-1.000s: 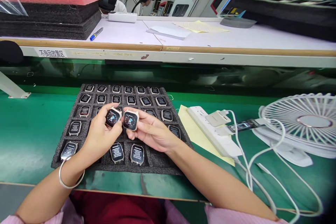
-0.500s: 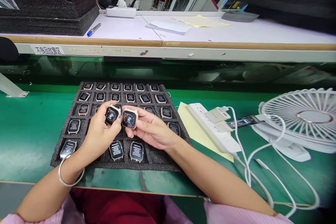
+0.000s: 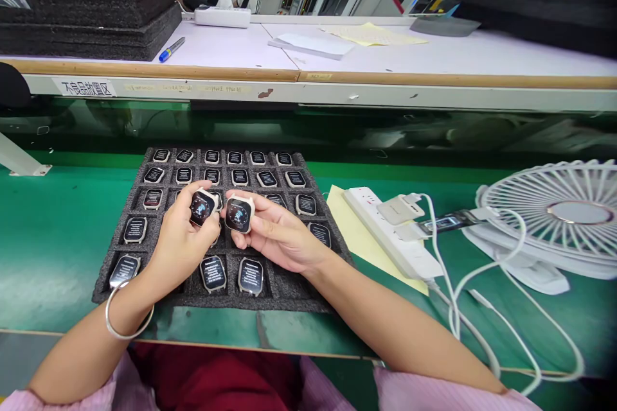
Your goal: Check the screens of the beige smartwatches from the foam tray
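Observation:
My left hand holds a beige smartwatch body with a lit dark screen. My right hand holds a second, matching watch body right beside it, screen up. Both hands hover over a black foam tray on the green bench. The tray's pockets hold several more watch bodies with lit screens. My hands hide part of the tray's middle rows.
A white power strip with plugged chargers and white cables lies right of the tray, on a yellow sheet. A white fan lies at the far right. A shelf above carries stacked foam, a blue pen and papers.
The two watch bodies stay side by side in my hands; my left hand has tilted its watch slightly. The view has drifted a little.

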Motion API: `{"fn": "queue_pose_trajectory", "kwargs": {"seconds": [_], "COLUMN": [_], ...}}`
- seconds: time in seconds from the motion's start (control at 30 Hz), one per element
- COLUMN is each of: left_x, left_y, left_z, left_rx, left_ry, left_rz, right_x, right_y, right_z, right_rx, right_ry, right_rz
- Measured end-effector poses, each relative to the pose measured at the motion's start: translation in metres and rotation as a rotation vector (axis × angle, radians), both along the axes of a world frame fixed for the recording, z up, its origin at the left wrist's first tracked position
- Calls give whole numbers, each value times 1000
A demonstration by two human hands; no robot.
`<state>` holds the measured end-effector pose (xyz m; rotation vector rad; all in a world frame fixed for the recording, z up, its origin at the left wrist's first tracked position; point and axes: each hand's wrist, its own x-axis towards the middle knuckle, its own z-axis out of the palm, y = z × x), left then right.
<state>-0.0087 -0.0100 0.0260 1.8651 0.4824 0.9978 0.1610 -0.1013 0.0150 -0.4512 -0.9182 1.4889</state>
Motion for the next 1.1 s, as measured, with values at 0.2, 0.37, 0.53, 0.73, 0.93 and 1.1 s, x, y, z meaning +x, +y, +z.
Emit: {"fn": "queue_pose_trajectory", "kwargs": {"seconds": [0.2,0.37,0.53,0.73,0.93,1.1], "left_x": [0,1,1,2,3,3], "left_y": [-1,-1,-1,-1,-2,-3], "left_z": [1,0,0,1,0,0], "left_rx": [-3,21,17,28,11,11], "left_ry": [-6,-9,-2,-6,-26,-10], "left_rz": [0,-1,2,-2,-29,-19], "right_x": [-1,-2,-1,-1,-1,0], "right_y": [-1,-1,-1,-1,-1,0], "right_z": [3,3,3,4,4,2], "right_rx": [-7,-11,8,2,3,8], "right_ry": [-13,-15,-6,-5,1,7], "right_rz": [-10,-15,-16,-16,-24,-12]}}
